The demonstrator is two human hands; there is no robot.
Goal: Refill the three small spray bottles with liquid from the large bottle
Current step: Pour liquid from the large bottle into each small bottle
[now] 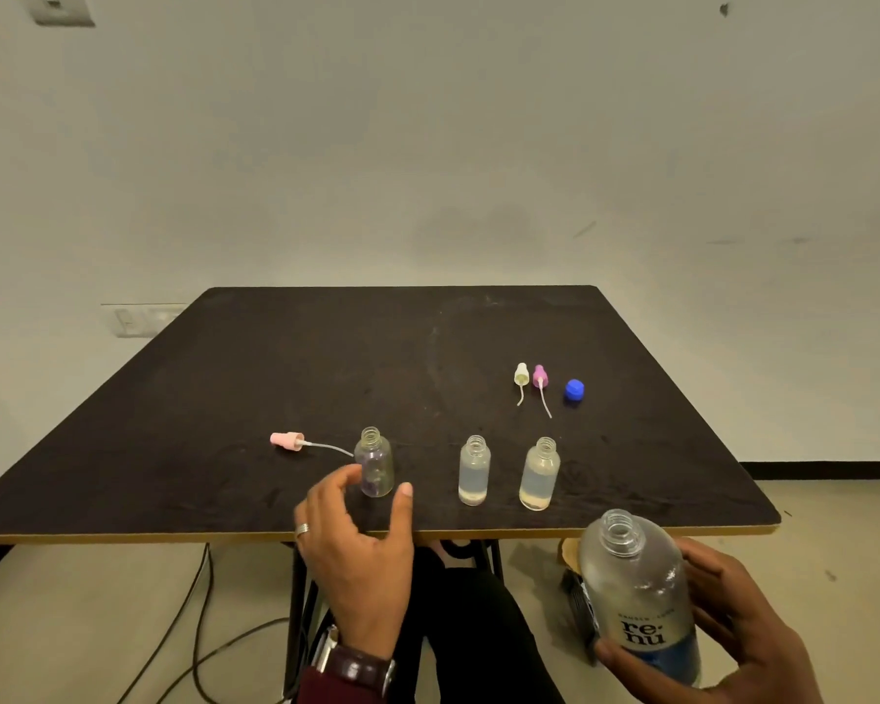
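Three small clear bottles stand uncapped near the front edge of the dark table (326,358). The left bottle (374,462) looks nearly empty. The middle bottle (474,470) and the right bottle (540,473) hold liquid. My left hand (356,546) hovers just in front of the left bottle, thumb and fingers spread on either side of its base, not gripping it. My right hand (732,627) grips the large clear bottle (636,591), uncapped, below the table's front right edge.
A pink spray top (288,441) with its tube lies left of the left bottle. A white spray top (521,376), a purple spray top (539,377) and a blue cap (574,389) lie further back on the right. Cables (194,627) run across the floor under the table.
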